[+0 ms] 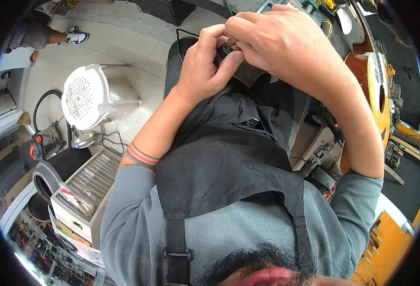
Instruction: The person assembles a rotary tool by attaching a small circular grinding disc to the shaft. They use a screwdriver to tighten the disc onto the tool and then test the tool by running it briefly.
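Note:
Up at the top middle, over my lap, both my hands meet around a small dark part with a round metallic end. My left hand is closed on it, thumb and curled fingers wrapped round its sides. From the right, my right hand reaches across with its fingers pinched at the same part's top. A sliver of something brownish shows by those fingertips, too small to name. Most of the part is hidden by my fingers. Below the hands lies my black apron, with a dark grey curved surface just beneath them.
To the left stands a white plastic stool on the tiled floor; nearby are a vacuum cleaner and a drawer cabinet. Another person's shoe shows farther off. An orange-brown guitar and a cluttered workbench line the right.

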Available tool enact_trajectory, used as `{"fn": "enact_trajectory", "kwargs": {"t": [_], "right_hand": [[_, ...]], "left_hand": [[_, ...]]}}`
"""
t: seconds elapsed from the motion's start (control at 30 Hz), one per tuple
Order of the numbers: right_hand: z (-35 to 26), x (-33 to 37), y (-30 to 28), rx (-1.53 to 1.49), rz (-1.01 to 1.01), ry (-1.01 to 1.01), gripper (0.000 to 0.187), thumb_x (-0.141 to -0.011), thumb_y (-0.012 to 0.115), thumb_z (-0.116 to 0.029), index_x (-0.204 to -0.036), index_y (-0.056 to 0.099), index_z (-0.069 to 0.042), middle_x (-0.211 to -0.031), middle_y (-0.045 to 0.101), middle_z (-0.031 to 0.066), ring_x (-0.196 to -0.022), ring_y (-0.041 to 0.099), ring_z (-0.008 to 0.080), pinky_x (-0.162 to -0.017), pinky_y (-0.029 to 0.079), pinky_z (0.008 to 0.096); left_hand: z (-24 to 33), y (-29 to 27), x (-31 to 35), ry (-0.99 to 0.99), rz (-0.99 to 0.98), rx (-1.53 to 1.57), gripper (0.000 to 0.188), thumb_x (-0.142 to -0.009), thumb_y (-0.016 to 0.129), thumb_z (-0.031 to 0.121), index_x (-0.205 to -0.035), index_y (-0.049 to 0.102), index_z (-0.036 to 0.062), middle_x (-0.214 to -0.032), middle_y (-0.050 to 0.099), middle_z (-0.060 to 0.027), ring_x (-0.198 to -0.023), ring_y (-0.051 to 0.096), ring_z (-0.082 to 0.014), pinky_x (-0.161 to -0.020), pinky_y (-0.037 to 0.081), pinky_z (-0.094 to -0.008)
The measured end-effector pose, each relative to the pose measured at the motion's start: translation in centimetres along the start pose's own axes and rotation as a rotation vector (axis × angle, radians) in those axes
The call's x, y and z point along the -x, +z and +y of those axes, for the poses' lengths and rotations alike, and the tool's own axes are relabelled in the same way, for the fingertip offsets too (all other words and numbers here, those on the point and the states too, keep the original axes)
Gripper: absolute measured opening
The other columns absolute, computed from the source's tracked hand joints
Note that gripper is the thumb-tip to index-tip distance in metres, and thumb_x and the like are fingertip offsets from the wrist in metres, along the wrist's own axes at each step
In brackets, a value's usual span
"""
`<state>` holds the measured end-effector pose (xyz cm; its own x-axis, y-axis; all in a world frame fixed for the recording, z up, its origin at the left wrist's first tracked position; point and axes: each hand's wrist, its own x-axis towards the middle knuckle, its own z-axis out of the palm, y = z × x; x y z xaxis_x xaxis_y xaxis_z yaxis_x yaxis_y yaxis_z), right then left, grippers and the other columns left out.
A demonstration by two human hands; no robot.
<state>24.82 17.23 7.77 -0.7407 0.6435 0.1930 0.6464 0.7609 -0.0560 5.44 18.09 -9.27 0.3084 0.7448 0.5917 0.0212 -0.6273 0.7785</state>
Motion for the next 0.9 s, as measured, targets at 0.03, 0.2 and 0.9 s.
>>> {"fn": "enact_trajectory", "kwargs": {"t": [0.03,0.2,0.9], "right_hand": [[0.6,0.0,-0.6,-0.007,-0.055,-0.026,0.015,-0.099,0.074,-0.017,-0.105,0.066,-0.006,-0.094,0.076,0.0105,-0.085,0.078,0.0330,-0.075,0.059,0.0451],[0.4,-0.3,-2.0,-0.103,-0.137,0.011,0.014,-0.100,0.072,-0.018,-0.104,0.066,-0.007,-0.096,0.077,0.0110,-0.086,0.079,0.0324,-0.075,0.060,0.0452],[0.5,-0.9,-1.4,-0.084,-0.265,0.237,0.028,-0.102,0.070,-0.028,-0.093,0.073,-0.002,-0.085,0.079,0.0201,-0.078,0.079,0.0408,-0.072,0.062,0.0482]], "left_hand": [[0.0,-0.1,0.1,-0.012,-0.006,-0.004,0.052,-0.105,0.082,0.022,-0.144,0.054,0.0007,-0.112,0.080,-0.0186,-0.089,0.078,-0.0326,-0.077,0.059,-0.0394],[-0.3,0.0,0.1,0.008,0.008,0.011,0.051,-0.106,0.081,0.022,-0.144,0.054,0.0010,-0.110,0.081,-0.0182,-0.079,0.074,-0.0298,-0.071,0.056,-0.0383],[0.5,0.1,-0.1,-0.035,-0.004,0.031,0.050,-0.104,0.082,0.019,-0.142,0.055,0.0006,-0.114,0.079,-0.0178,-0.098,0.081,-0.0323,-0.080,0.060,-0.0400]]}}
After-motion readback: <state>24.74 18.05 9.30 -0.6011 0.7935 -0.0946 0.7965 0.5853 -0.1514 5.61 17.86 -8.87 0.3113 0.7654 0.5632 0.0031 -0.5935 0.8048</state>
